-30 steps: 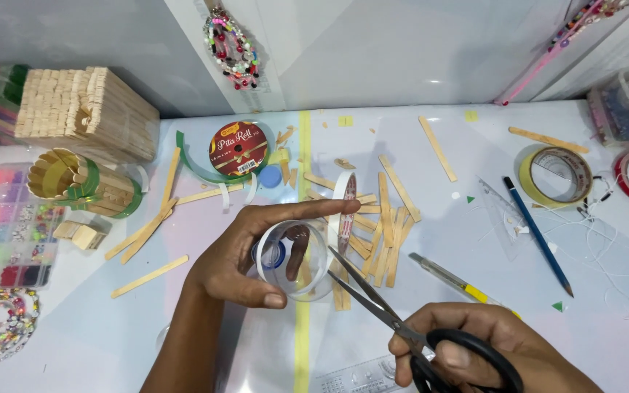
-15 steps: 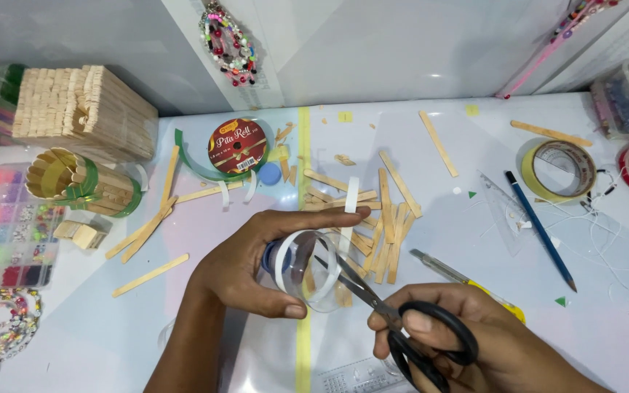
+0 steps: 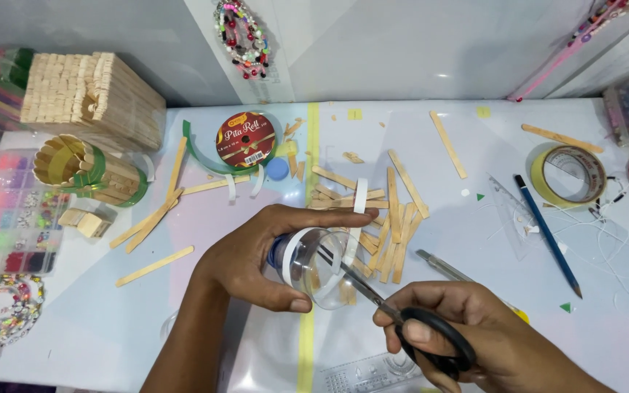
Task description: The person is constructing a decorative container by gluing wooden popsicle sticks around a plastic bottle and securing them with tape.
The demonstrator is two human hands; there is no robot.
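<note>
scissors (image 3: 372, 295) in the right hand (image 3: 467, 335) have closed in on the white tape (image 3: 354, 225); left hand (image 3: 256, 255) grips the clear bottle (image 3: 314, 266) near the table's front edge.

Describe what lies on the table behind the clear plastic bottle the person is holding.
Behind the clear plastic bottle, loose wooden sticks are scattered; the bottle and left hand cover some.

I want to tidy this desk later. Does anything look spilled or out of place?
Yes. Wooden sticks lie scattered in a loose heap mid-table instead of with the stacked bundle at the back left. Small green scraps and tangled white thread litter the right side.
</note>
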